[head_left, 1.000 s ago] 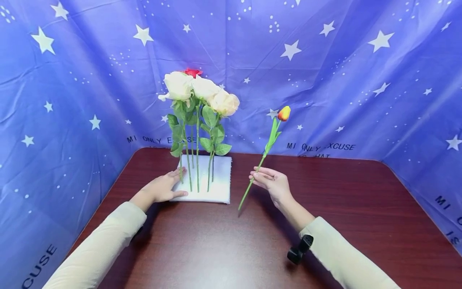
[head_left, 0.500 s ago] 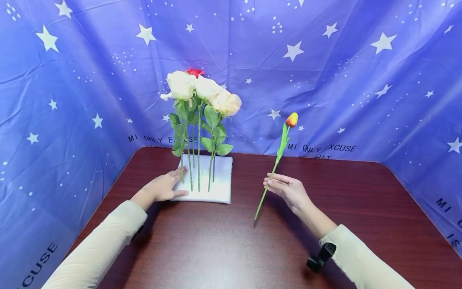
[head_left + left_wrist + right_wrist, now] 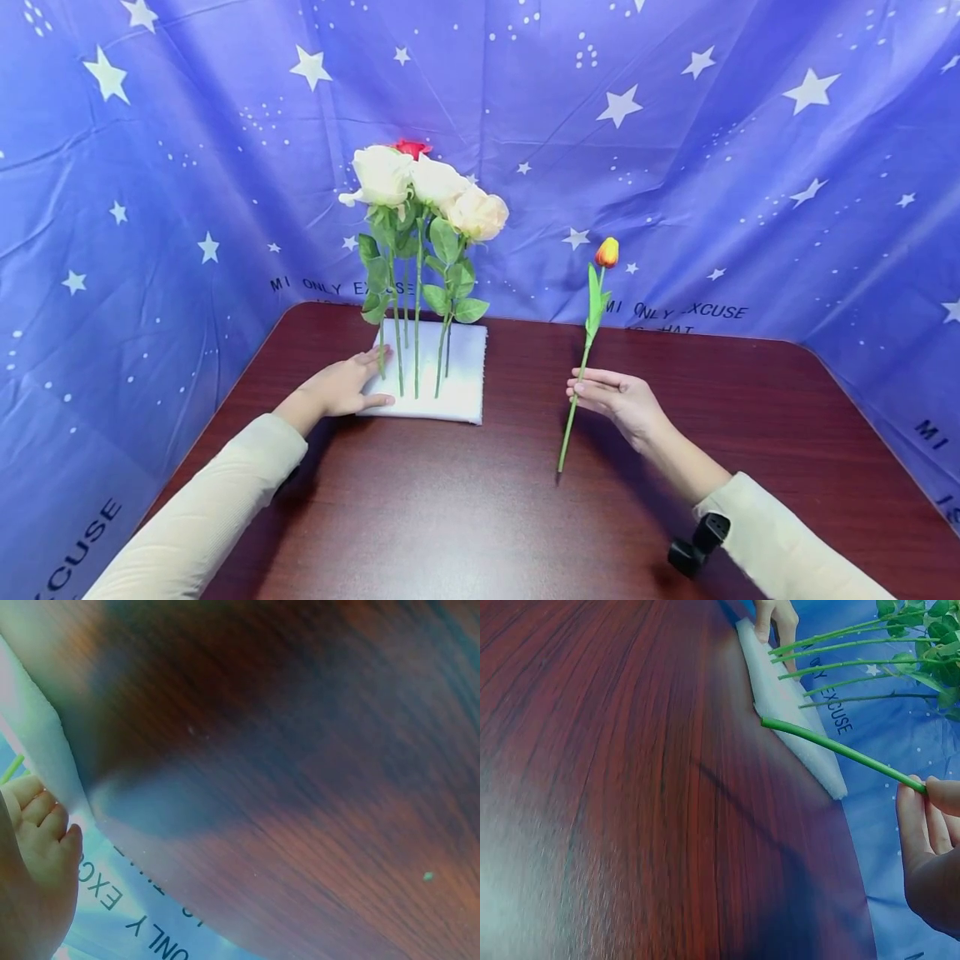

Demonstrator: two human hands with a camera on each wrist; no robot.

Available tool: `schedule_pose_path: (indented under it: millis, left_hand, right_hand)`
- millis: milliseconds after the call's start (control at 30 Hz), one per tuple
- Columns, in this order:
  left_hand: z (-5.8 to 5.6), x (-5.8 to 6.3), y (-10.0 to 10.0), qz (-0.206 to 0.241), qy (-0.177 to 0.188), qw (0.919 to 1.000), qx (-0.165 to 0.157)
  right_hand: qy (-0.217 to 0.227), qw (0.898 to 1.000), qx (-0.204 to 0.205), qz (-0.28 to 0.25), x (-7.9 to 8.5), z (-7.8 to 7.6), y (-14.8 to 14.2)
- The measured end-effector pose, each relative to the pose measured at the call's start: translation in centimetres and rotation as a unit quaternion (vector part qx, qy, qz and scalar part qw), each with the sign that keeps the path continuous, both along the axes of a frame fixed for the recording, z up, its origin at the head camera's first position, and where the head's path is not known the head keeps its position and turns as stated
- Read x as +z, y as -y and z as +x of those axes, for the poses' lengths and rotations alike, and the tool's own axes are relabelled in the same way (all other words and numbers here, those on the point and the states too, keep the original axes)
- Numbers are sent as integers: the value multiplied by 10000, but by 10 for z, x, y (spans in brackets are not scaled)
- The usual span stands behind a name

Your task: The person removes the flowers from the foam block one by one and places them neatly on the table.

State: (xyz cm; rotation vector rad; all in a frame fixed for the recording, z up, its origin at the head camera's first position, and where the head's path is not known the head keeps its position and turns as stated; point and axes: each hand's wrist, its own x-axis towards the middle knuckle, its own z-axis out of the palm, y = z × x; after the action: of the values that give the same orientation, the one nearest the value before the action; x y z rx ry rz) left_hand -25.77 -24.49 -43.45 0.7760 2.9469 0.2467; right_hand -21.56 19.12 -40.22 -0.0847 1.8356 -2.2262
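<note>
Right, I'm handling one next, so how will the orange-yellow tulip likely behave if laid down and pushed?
The tulip is probably fairly stiff: its stem runs nearly straight beyond the right hand. It looks light for its length, as fingertips alone seem to hold it. On the table, that slim, round stem might roll, though the leaves could stop it.

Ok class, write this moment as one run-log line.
left hand: resting on white block | right hand: pinching tulip, apart from white block | roses: standing in white block
</note>
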Motion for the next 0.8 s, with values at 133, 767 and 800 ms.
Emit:
schedule_pose_path:
  millis: [133,767,800]
  left_hand:
    - [0,0,0,15,23,10000,9]
    - [-1,-2,1,90,18,10000,-15]
    - [-1,-2,1,94,23,10000,-9]
  right_hand:
    - [-105,9998,90,140,-2,2,-10]
    - [-435,9983,140,349,-33,7,-81]
    - [-398,9985,113,351,-27,11,-81]
